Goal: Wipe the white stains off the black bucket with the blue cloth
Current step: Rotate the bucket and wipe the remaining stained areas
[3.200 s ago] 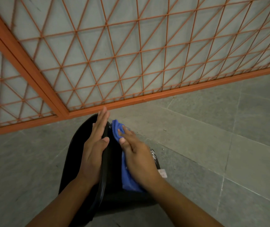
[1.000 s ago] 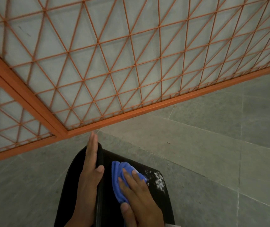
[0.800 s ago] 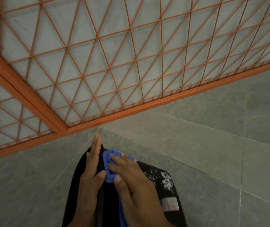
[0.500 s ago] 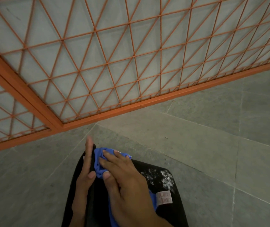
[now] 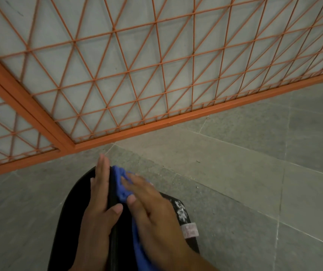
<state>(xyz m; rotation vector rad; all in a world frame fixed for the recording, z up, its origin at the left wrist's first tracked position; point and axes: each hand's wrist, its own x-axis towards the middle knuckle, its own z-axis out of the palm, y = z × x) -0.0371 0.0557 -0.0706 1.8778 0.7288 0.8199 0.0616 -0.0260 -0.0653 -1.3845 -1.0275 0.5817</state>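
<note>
Black bucket (image 5: pixel 74 208): lies on its side on the grey tiled floor (image 5: pixel 235 173), just in front of the orange grid fence (image 5: pixel 156 75); its lower part runs out of view at the bottom edge.
Left hand (image 5: pixel 98 208): flat on the bucket's upper side, fingers straight and together, thumb out to the side. It grips nothing; judged to be steadying the bucket.
Right hand (image 5: pixel 152 212): palm down on the blue cloth (image 5: pixel 120 184), fingers extended, pressing it against the bucket wall. Outline is motion-blurred, so exact finger contact cannot be told.
Blue cloth: bunched under the right fingers near the far end of the bucket, trailing back beneath the palm and wrist.
White stains (image 5: pixel 180 210): a speckled patch is visible on the bucket, just right of the right hand, above a pale label (image 5: pixel 191 229).
Step in hand: rubbing the wall near the far end.
Done: cannot be confirmed; areas under the hands are hidden.
Left: the visible patch is uncovered by the cloth and appears unwiped. Task judged incomplete.
</note>
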